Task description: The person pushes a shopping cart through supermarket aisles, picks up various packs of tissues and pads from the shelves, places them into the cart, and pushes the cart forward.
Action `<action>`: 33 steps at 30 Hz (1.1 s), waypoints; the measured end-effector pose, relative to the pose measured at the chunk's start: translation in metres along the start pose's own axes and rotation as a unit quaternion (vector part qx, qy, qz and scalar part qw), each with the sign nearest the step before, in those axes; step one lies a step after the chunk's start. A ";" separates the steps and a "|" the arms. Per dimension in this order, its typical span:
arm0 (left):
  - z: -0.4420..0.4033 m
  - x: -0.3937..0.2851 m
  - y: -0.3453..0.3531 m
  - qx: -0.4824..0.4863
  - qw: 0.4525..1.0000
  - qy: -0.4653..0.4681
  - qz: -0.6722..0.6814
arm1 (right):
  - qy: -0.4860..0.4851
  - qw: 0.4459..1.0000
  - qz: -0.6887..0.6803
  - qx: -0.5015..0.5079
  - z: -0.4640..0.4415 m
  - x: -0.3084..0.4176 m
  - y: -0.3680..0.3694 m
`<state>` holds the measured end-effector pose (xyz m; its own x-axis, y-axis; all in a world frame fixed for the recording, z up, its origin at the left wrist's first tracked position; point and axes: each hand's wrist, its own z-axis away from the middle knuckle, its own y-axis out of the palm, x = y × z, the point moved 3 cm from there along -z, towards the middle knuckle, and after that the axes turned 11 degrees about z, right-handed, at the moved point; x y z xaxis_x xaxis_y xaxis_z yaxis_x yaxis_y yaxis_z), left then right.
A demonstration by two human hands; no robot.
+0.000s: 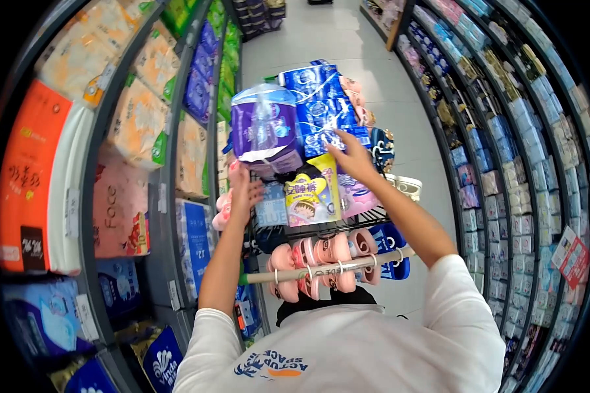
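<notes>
A purple-and-white wrapped pack [265,128] lies on top of the loaded shopping cart. My left hand [244,190] is at its lower left corner, fingers apart; whether it touches the pack is unclear. To the right sits a shiny blue plastic-wrapped pack [321,105]. My right hand [353,157] reaches over its lower right end with fingers stretched out, seemingly resting on it. Between my hands is a yellow-and-white pack of sleep pants [311,196], with a light blue pack [271,206] at its left and a lilac pack [355,195] at its right.
Pink slippers [339,259] and blue slippers [390,249] hang on rings from the cart handle [308,274]. Shelves with tissue packs [141,124] line the left; shelves of small packets [505,164] line the right. Tiled floor [301,39] runs ahead.
</notes>
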<state>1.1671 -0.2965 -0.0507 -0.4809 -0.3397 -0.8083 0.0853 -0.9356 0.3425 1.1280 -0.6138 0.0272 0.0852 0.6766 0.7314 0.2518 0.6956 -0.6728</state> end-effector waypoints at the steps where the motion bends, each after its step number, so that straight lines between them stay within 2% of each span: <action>1: -0.002 0.020 -0.024 0.021 0.998 0.037 -0.043 | 0.006 1.000 0.021 0.005 0.013 -0.038 -0.008; 2: -0.001 0.034 -0.052 0.036 0.993 0.077 -0.087 | 0.010 0.999 0.048 0.003 0.039 -0.043 -0.037; 3: 0.029 0.026 -0.056 0.015 0.970 0.143 -0.197 | -0.012 0.998 0.053 -0.028 0.065 -0.094 -0.043; 4: 0.066 0.017 -0.055 -0.018 0.930 0.201 -0.307 | -0.005 0.997 0.081 -0.018 0.093 -0.087 -0.073; 5: 0.098 0.013 -0.057 -0.046 0.921 0.233 -0.308 | 0.043 0.989 0.144 -0.009 0.116 -0.109 -0.085; 7: 0.145 0.009 -0.062 -0.081 0.894 0.289 -0.334 | 0.095 0.992 0.074 -0.020 0.161 -0.099 -0.117; 10: 0.180 0.016 -0.077 -0.061 0.854 0.325 -0.402 | 0.043 0.987 0.132 -0.076 0.216 -0.117 -0.124; 11: 0.186 0.016 -0.073 -0.070 0.811 0.373 -0.446 | 0.034 0.985 0.139 -0.092 0.228 -0.116 -0.120; 12: 0.184 0.020 -0.072 -0.081 0.804 0.386 -0.444 | 0.026 0.987 0.132 -0.089 0.234 -0.114 -0.114; 14: 0.179 0.020 -0.064 -0.101 0.817 0.357 -0.441 | 0.084 0.984 0.123 -0.095 0.244 -0.107 -0.103; 15: 0.172 0.025 -0.065 -0.101 0.821 0.322 -0.460 | 0.067 0.978 0.144 -0.132 0.242 -0.098 -0.099; 16: 0.170 0.027 -0.061 -0.103 0.821 0.324 -0.458 | 0.063 0.978 0.144 -0.133 0.240 -0.101 -0.098; 18: 0.170 0.025 -0.055 -0.174 0.756 0.382 -0.502 | -0.017 0.954 0.260 -0.150 0.232 -0.104 -0.091; 20: 0.167 0.027 -0.060 -0.175 0.742 0.372 -0.529 | -0.025 0.942 0.289 -0.167 0.226 -0.097 -0.086; 22: 0.164 0.029 -0.065 -0.196 0.757 0.349 -0.517 | -0.028 0.930 0.321 -0.180 0.225 -0.092 -0.081; 26: 0.154 0.024 -0.071 -0.224 0.824 0.202 -0.480 | -0.014 0.920 0.331 -0.208 0.226 -0.093 -0.077; 30: 0.139 0.021 -0.075 -0.217 0.814 0.146 -0.519 | -0.010 0.922 0.316 -0.222 0.226 -0.095 -0.072; 33: 0.126 0.020 -0.082 -0.209 0.804 0.145 -0.537 | 0.008 0.917 0.322 -0.233 0.225 -0.092 -0.066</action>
<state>1.0404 -0.2141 -0.0343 -0.2537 0.7353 -0.6285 0.0719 -0.6336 -0.7703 0.8864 -0.6675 -0.0214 0.3749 0.9048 0.2020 0.5279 -0.0292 -0.8488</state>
